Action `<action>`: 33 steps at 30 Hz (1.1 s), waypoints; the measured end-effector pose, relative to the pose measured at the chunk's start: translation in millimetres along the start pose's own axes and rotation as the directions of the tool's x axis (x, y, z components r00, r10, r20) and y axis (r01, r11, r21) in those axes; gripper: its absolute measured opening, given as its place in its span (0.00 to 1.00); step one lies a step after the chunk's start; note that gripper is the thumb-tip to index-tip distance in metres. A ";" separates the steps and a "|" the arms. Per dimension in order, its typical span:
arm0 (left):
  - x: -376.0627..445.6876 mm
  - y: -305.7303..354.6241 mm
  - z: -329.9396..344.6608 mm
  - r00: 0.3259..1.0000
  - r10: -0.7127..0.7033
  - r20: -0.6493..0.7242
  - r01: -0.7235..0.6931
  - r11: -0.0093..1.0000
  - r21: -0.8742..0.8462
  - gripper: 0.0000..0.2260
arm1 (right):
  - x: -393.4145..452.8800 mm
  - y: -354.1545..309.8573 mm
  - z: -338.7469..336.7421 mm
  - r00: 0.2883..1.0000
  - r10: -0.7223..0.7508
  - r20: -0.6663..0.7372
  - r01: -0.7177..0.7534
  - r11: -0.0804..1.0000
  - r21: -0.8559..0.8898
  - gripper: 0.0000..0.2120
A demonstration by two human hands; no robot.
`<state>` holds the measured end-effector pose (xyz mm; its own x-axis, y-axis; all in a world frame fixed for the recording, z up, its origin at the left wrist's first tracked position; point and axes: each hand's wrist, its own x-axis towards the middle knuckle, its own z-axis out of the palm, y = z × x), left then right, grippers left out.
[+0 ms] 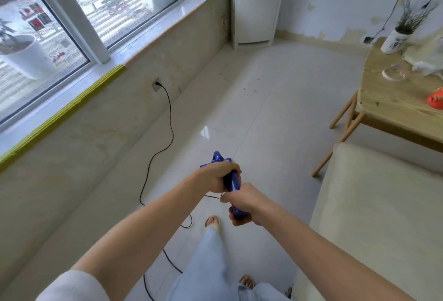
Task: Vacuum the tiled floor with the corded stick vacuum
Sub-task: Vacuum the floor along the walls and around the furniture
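The blue vacuum (230,182) stands out in front of the person, over the pale tiled floor (275,118), its handle end near the body and its far end pointing away toward the window wall; both hands are on it; the left hand (215,178) grips it higher up the body, fingers curled round it; the right hand (242,204) holds the near end of the handle, fingers wrapped under it and clamped on it. The head of the vacuum is hidden behind the hands, so I cannot tell where it meets the floor.

The black cord (167,118) runs from a socket (156,84) low on the wall, drops in a loose curve to the tiles, loops near the left foot (212,221) and trails back past the legs; a thin stretch of it reaches the vacuum between the two hands.

Further out on the tiles, near the wall, lie a few dark specks of debris (249,89). To the right stands a wooden surface (393,104) on slanted legs, carrying a white vase (393,40) with dry stems and an orange thing (436,99) at the edge of view; just below it sits a cream sofa (374,216). On the left, the window (96,17) has a sill edged with yellow tape (62,116); a white cabinet (256,3) fills the far corner.
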<state>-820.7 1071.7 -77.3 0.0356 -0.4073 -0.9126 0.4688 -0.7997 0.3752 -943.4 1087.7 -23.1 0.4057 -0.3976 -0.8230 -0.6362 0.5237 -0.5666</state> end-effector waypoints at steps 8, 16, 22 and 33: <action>-13.1 -10.2 -38.0 0.986 0.042 -0.162 -0.011 0.983 0.185 0.02 | 20.2 12.8 76.7 0.998 0.002 -0.057 0.015 0.957 0.289 0.08; 15.9 29.5 -46.4 0.979 0.089 -0.186 -0.071 0.993 0.099 0.02 | 66.5 -23.7 54.9 0.998 0.024 -0.057 -0.011 0.976 0.217 0.11; 53.8 90.8 -49.8 0.994 0.047 -0.096 -0.047 0.999 0.005 0.06 | 116.1 -66.7 26.5 0.994 0.066 -0.092 -0.050 0.984 0.168 0.12; 109.4 234.2 -94.3 0.992 0.083 -0.095 -0.085 0.996 -0.025 0.05 | 204.5 -202.3 7.9 0.993 0.078 -0.086 -0.064 0.986 0.155 0.13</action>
<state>-623.8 881.4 -104.6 0.1577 -0.4285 -0.8897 0.4860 -0.7506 0.4477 -726.5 906.4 -77.1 0.2965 -0.4189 -0.8583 -0.5514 0.6587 -0.5120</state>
